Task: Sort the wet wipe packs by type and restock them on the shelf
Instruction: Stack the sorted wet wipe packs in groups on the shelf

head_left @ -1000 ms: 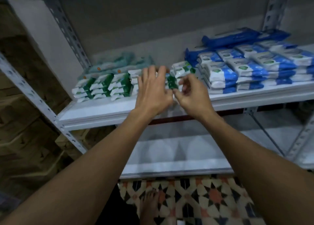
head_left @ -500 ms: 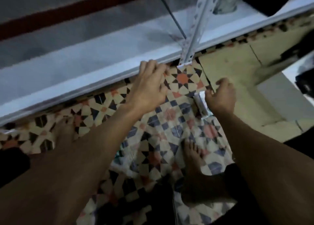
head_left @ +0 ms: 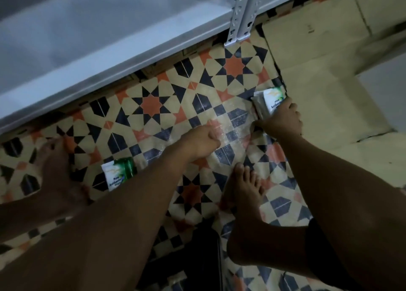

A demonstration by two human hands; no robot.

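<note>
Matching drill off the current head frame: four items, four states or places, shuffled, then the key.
Column 1
1. right hand
2. left hand
3. loose wipe pack
4. shelf upright

Column 2
A. curled into a fist, holding nothing
B. lying on the patterned floor beside the left forearm
C. gripping a wipe pack at the cardboard's edge
D. grey perforated metal, foot on the floor at the shelf's edge

Pairs: 1-C, 2-A, 3-B, 4-D
</note>
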